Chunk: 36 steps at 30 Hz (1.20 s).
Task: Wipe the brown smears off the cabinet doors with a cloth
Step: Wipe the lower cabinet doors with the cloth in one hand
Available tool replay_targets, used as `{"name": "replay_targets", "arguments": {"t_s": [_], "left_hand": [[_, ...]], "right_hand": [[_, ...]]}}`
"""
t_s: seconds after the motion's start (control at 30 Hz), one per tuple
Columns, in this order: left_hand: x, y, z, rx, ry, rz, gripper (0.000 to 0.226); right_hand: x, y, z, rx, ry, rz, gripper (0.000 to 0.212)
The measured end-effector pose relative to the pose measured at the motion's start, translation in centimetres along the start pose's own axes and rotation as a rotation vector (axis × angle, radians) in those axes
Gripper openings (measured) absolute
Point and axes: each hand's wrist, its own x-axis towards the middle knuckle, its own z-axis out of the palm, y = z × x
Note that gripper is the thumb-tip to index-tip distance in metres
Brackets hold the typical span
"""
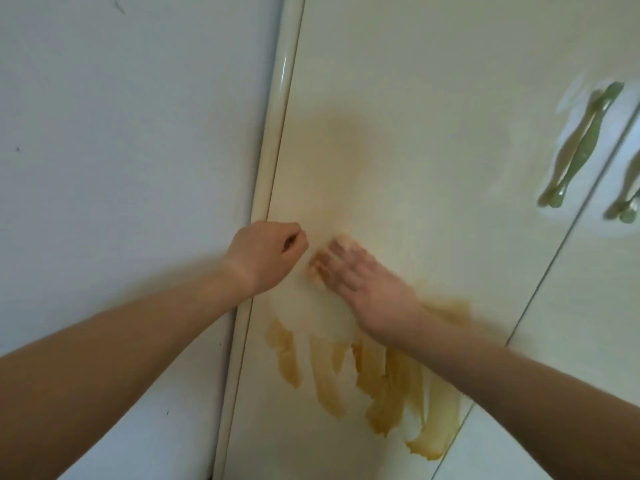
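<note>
A cream cabinet door (433, 98) fills the middle of the view. Several thick brown smears (377, 386) run down its lower part, and a fainter brownish haze (336, 161) spreads above my hands. My right hand (367, 289), blurred by motion, presses a small brown-stained cloth (320, 268) flat against the door with straight fingers. Only the cloth's edge shows past my fingertips. My left hand (266, 254) is curled into a loose fist, holds nothing, and rests against the door by its left edge.
A rounded cream trim strip (277, 140) runs along the door's left edge, with a plain white wall (121, 150) beyond it. Two greenish door handles (578, 147) sit at the right, either side of the gap to the adjoining door (595, 271).
</note>
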Motion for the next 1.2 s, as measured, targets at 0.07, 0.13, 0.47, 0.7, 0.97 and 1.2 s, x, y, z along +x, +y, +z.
{"name": "replay_targets", "arguments": {"t_s": [0.07, 0.13, 0.47, 0.7, 0.97, 1.2], "left_hand": [[-0.6, -0.3, 0.2, 0.048, -0.038, 0.029, 0.041], [-0.6, -0.4, -0.2, 0.083, -0.055, 0.054, 0.040], [1.7, 5.2, 1.5, 0.024, -0.059, 0.170, 0.043], [2.4, 5.6, 2.8, -0.023, -0.040, 0.227, 0.038], [0.9, 7.3, 5.0, -0.076, -0.057, 0.260, 0.055], [3.5, 9.0, 4.3, -0.096, 0.075, 0.238, 0.055]], "right_hand": [[-4.1, -3.6, 0.5, 0.022, -0.221, -0.280, 0.058], [-4.8, -0.4, -0.9, 0.069, -0.242, -0.314, 0.057], [-6.2, 1.8, -2.4, 0.030, -0.018, 0.006, 0.058], [-7.9, 12.3, -5.5, 0.049, 0.015, 0.056, 0.061], [-17.4, 0.2, -2.4, 0.117, -0.272, -0.264, 0.058], [-8.1, 12.4, -6.5, 0.146, 0.178, 0.402, 0.062]]}}
